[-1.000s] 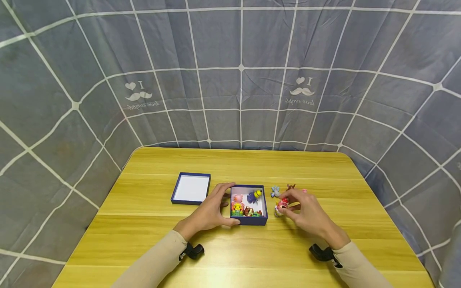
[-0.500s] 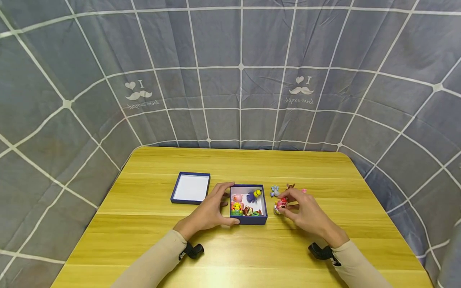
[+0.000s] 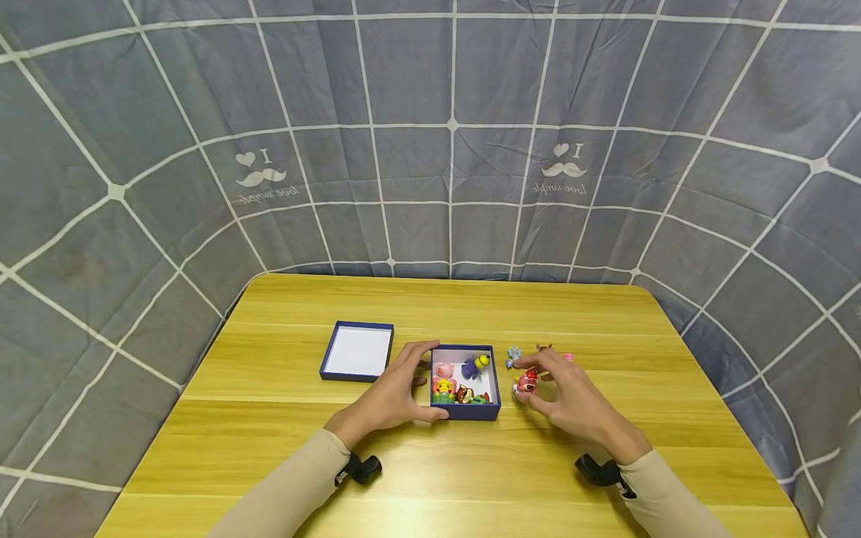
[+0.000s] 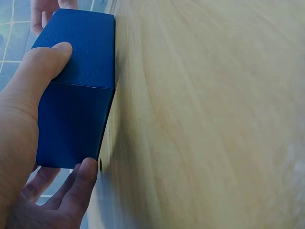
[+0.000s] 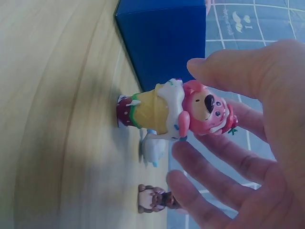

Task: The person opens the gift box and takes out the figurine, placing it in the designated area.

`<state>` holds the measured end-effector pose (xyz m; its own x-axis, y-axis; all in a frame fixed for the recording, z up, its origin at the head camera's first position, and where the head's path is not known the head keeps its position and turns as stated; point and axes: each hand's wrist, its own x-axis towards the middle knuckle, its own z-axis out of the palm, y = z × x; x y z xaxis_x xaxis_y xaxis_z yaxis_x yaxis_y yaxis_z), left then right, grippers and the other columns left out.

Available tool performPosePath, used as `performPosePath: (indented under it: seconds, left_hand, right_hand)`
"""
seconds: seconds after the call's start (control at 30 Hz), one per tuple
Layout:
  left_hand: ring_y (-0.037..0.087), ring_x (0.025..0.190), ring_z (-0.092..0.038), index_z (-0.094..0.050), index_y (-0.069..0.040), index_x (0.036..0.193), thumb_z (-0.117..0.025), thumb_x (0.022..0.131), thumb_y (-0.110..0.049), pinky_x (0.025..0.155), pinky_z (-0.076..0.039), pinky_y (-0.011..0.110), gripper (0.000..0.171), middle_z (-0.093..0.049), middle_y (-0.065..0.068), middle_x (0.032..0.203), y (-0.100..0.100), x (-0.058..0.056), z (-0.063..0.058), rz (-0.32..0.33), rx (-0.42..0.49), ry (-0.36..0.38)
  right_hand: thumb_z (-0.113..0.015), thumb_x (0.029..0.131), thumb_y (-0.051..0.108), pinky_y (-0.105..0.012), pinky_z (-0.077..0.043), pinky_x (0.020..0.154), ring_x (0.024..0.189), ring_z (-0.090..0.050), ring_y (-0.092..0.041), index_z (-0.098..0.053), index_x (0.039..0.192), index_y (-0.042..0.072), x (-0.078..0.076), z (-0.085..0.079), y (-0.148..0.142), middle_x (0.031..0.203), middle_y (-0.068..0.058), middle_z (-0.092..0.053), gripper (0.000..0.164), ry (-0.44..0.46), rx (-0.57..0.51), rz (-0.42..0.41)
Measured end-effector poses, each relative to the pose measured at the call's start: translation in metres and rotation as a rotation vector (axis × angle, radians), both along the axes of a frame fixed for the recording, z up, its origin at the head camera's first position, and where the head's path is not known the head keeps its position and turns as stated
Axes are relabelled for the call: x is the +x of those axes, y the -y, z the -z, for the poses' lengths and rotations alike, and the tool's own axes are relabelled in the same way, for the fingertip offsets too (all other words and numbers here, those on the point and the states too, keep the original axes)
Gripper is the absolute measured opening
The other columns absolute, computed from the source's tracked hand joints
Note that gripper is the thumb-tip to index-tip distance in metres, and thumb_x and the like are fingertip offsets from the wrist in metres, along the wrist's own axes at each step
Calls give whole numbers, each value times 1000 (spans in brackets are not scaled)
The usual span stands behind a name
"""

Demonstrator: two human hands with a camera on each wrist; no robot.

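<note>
Gripping the blue box [image 3: 466,412] with the left hand [image 3: 392,394] and poising the right hand [image 3: 575,396], loose and seemingly not pinching, around the pink figurine [image 5: 167,107] upright on the counter [image 3: 430,474], apparently positioning or taking hold, so likely needing a secure thumb-and-finger pinch next.

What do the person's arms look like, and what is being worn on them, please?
The left sleeve and right sleeve are long, plain and beige, ending at the wrists. A small black gadget is worn at each wrist, one left, one right. The left grip and right grip are without gloves. I see no cables.
</note>
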<state>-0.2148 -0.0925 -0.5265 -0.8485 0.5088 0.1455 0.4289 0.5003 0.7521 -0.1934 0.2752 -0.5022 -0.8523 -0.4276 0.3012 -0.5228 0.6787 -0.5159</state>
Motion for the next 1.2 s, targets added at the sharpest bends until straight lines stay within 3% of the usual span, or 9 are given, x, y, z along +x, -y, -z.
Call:
performPosePath:
  seconds: [0.17, 0.27, 0.33, 0.57, 0.7, 0.83, 1.0, 1.2]
  left_hand:
    - [32, 146, -68, -33, -13, 182, -107, 86, -44, 125, -62, 49, 125, -43, 15, 179, 1, 0, -3, 0, 2, 0]
    - [32, 146, -68, -33, -11, 182, -107, 86, -45, 125, -62, 51, 126, -43, 16, 179, 2, 0, -3, -1, -3, -5]
    - [32, 145, -68, -33, -11, 182, -107, 86, -45, 125, -62, 52, 125, -43, 15, 179, 2, 0, -3, -3, -7, -5]
    - [31, 146, -67, -32, -12, 183, -107, 86, -44, 125, -62, 50, 126, -43, 14, 179, 2, -1, -7, 4, 4, 12]
    - [31, 146, -67, -32, -11, 182, -106, 87, -45, 125, -62, 51, 125, -43, 15, 178, 2, -2, -6, 7, -3, -2]
    - [32, 146, -67, -33, -11, 182, -106, 87, -44, 124, -63, 51, 124, -43, 15, 178, 2, -2, -5, 7, -3, -12]
    - [31, 148, -66, -31, -11, 183, -105, 89, -42, 125, -63, 48, 123, -42, 14, 179, 1, -1, -6, 25, 14, 12]
    - [29, 147, -66, -31, -12, 183, -105, 90, -43, 124, -63, 46, 122, -42, 12, 178, 0, 0, -5, 26, -1, 19]
  right_hand:
    - [-94, 101, 17, -74, -58, 121, 144, -70, -46, -74, 147, 8, 1, -5, 4, 141, -7, -76, 51, -8, 18, 32]
    - [-95, 100, 18, -83, -49, 124, 146, -69, -46, -75, 147, 11, 1, -8, 7, 142, -7, -76, 51, -31, 23, 39]
    - [-95, 100, 18, -84, -49, 121, 139, -73, -40, -75, 147, 12, 1, -11, 10, 142, -6, -76, 51, -57, 27, 33]
    - [-97, 98, 19, -59, -67, 105, 121, -79, -29, -77, 145, 11, 0, -26, 24, 137, -3, -78, 51, -176, 54, -25]
    - [-98, 96, 21, -44, -70, 92, 108, -77, -20, -77, 145, 11, -1, -37, 38, 134, -4, -79, 54, -201, 83, -67]
    - [-95, 100, 26, -46, -68, 93, 107, -75, -23, -75, 150, 13, -3, -45, 53, 133, -6, -79, 55, -150, 135, -104]
    - [-89, 107, 33, -57, -69, 105, 122, -77, -34, -70, 156, 13, -6, -52, 72, 139, -10, -77, 56, -31, 192, -162]
    - [-84, 111, 35, -55, -69, 109, 129, -77, -33, -69, 157, 10, -18, -58, 91, 144, -11, -78, 55, 104, 250, -244]
